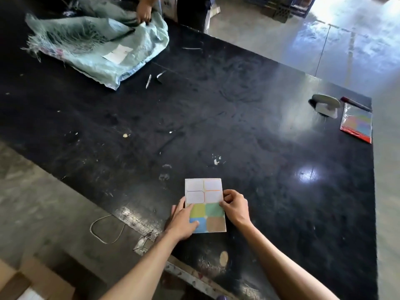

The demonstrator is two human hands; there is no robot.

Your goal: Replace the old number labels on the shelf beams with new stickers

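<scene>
A sticker sheet (213, 220) with green, blue and brown coloured labels lies on the black table (194, 115) near its front edge. A second sheet (203, 190) with several white labels overlaps its far half. My left hand (183, 221) lies flat on the coloured sheet, fingertips on the blue label. My right hand (234, 207) pinches the right edge of the white label sheet between thumb and fingers.
At the far right lie a red-edged sticker pack (356, 124), a dark pen (355, 103) and a white-grey tool (326, 105). A teal woven sack (97, 46) lies at the far left, held by another person's hand (144, 11). Cardboard boxes (32, 282) stand below left.
</scene>
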